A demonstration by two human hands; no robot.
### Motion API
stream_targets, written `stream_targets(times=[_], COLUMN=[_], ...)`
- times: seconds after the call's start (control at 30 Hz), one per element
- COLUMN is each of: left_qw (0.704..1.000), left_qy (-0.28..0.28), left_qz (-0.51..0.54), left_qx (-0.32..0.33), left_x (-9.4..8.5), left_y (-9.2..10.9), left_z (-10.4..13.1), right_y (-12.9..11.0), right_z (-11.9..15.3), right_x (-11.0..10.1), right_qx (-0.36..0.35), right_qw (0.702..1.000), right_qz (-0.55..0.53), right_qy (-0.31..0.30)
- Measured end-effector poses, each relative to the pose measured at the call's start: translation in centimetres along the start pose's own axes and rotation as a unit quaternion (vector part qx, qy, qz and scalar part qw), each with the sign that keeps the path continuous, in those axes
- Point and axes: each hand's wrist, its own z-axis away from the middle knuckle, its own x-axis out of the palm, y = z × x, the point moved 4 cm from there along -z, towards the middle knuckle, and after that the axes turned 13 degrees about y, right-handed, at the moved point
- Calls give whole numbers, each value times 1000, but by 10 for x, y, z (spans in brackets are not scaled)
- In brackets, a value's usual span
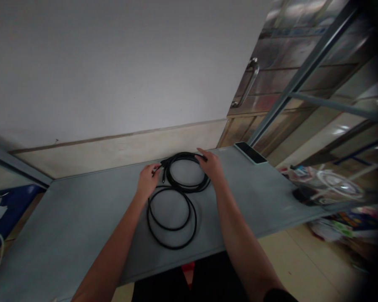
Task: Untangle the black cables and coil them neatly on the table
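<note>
Two coils of black cable lie on the grey table (91, 218). The farther coiled cable (189, 188) is a thick bundle of several turns; the nearer cable loops (171, 248) are looser and overlap its front edge. My left hand (148, 179) pinches a black cable end at the left of the far coil, and another short end hangs beside it. On the far coil's right side my right hand (210, 162) is closed with thumb and fingers around the bundled cable.
A phone-like slab with a dark face (250, 152) lies at the table's back right. Plastic-wrapped items (326, 184) sit at the right end. Behind rises a pale wall (129, 75); a metal frame post (302, 71) slants up on the right. A blue object (15, 209) is at left.
</note>
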Motion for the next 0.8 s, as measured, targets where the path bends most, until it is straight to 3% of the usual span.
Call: stream_targets(times=[0.1, 0.2, 0.3, 0.37, 0.5, 0.6, 0.73, 0.8], left_qw=[995, 974, 948, 950, 971, 982, 986, 987], left_qy=[-53, -168, -252, -253, -193, -146, -135, -138], left_qz=[-2, 14, 30, 34, 18, -5, 2, 16], left_qx=[-80, -153, -194, -182, -137, -120, -98, -78], left_x=[-47, -87, -104, -103, -93, -92, -92, -88], left_y=[-22, -47, -66, -71, -70, -66, -62, -59], left_z=[-7, -4, 4, 7, 8, 8, 10, 11], right_y=[-26, -43, -53, -58, -64, -66, -86, -101], right_z=[5, 18, 39, 52, 76, 91, 100, 96], right_x=[-2, 8, 21, 28, 33, 31, 39, 49], right_qx=[-43, -32, -36, -49, -59, -24, 28, 52], right_qw=[988, 949, 880, 842, 788, 768, 748, 739], right_qz=[-104, -119, -76, -39, 35, 46, -142, -252], right_qy=[-105, -291, -467, -535, -612, -639, -648, -623])
